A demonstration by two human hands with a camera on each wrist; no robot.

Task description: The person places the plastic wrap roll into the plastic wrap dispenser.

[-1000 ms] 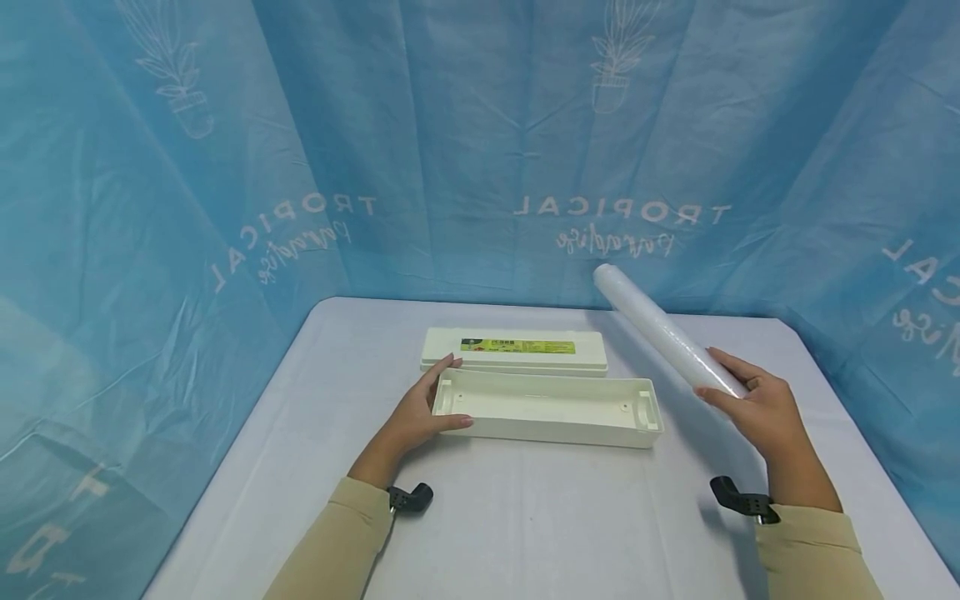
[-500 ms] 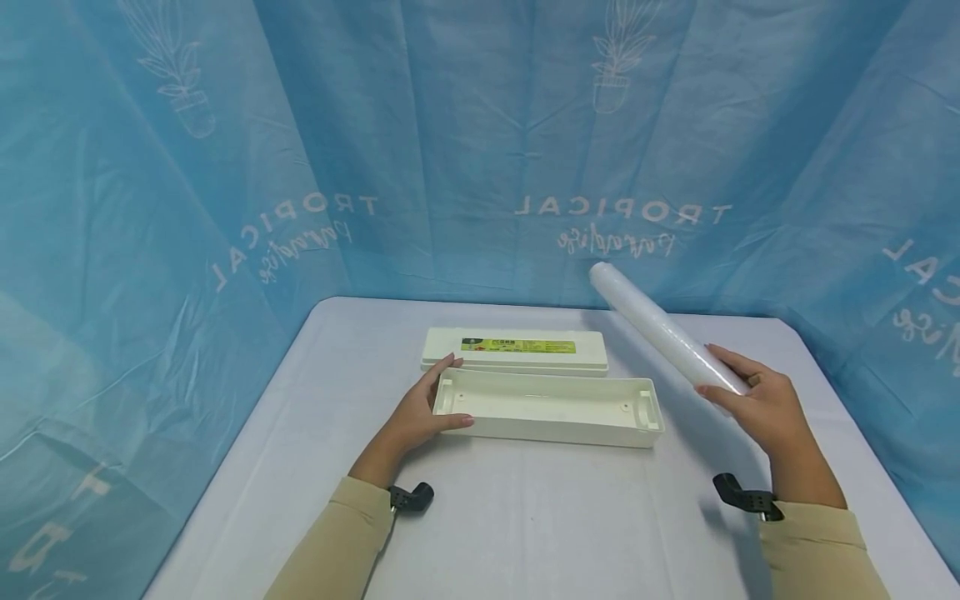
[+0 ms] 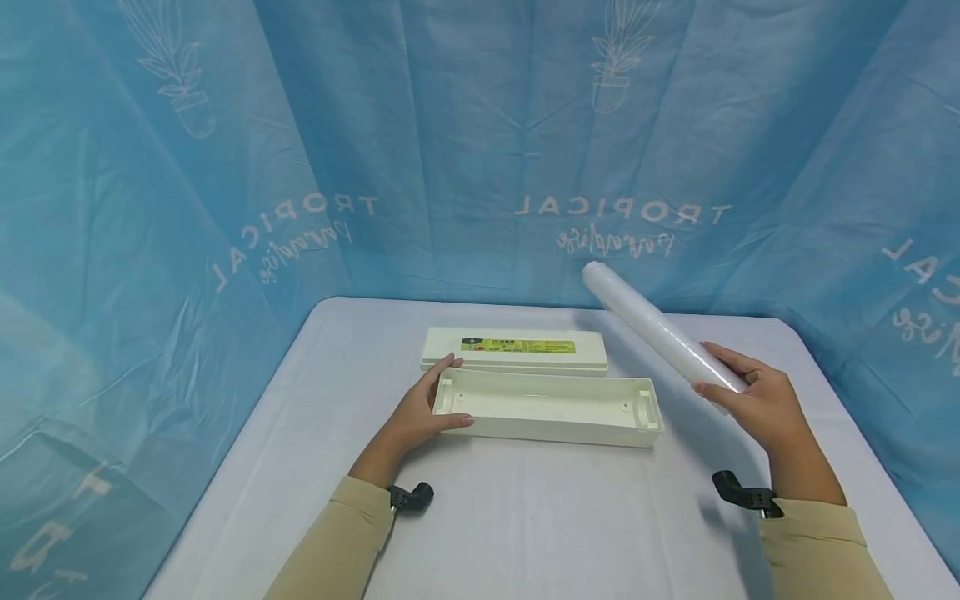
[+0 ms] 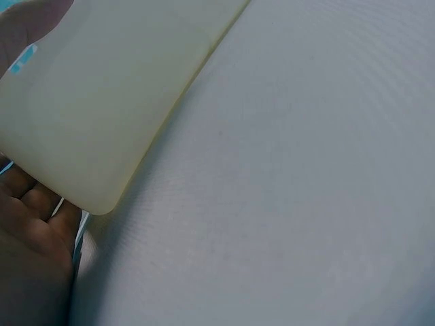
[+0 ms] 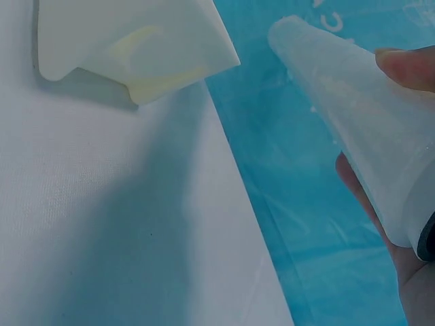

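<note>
My left hand (image 3: pixel 414 415) grips the left end of a cream open-topped box (image 3: pixel 555 430), thumb along its front wall and fingers behind. In the left wrist view the wall of the box (image 4: pixel 122 88) slants across the upper left, the hand (image 4: pixel 34 217) beside its end. My right hand (image 3: pixel 761 404) holds a roll of plastic wrap (image 3: pixel 663 329) by its near end, thumb and fingers on opposite sides. The roll tilts, its far end up and to the left. In the right wrist view the roll (image 5: pixel 360 115) points away from the thumb (image 5: pixel 411 68).
Right behind the box lies a cream lid (image 3: pixel 517 360) with a yellow-green label. All this is on a white-covered table (image 3: pixel 540 517). Blue printed cloth (image 3: pixel 465 150) hangs around the table's back and sides.
The roll of plastic wrap has shifted slightly left, its far end moving most. My right hand moved a little with it. My left hand, the box and the lid stay where they were.
</note>
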